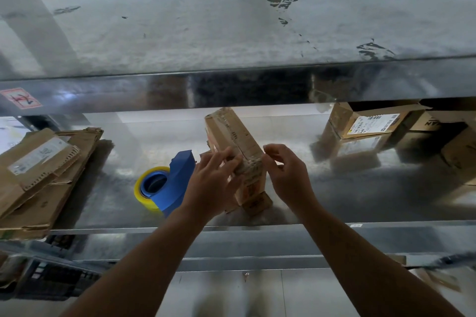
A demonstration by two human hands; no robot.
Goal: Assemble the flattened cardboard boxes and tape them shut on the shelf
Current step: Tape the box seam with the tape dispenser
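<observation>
A narrow cardboard box [233, 136] stands on the metal shelf [360, 203] at the centre, long side running away from me, with tape over its top seam. My left hand [211, 180] rests with straight fingers against the near left corner of the box top. My right hand [286, 172] hovers just right of that corner, fingers loosely curled and holding nothing. A blue tape dispenser [175, 183] with a yellow tape roll [140, 188] lies on the shelf left of the box.
A pile of flattened cardboard boxes [38, 175] lies at the shelf's left end. Several assembled boxes [365, 126] are stacked at the right. The upper shelf [231, 33] overhangs closely above. Dark crates [51, 278] sit below on the left.
</observation>
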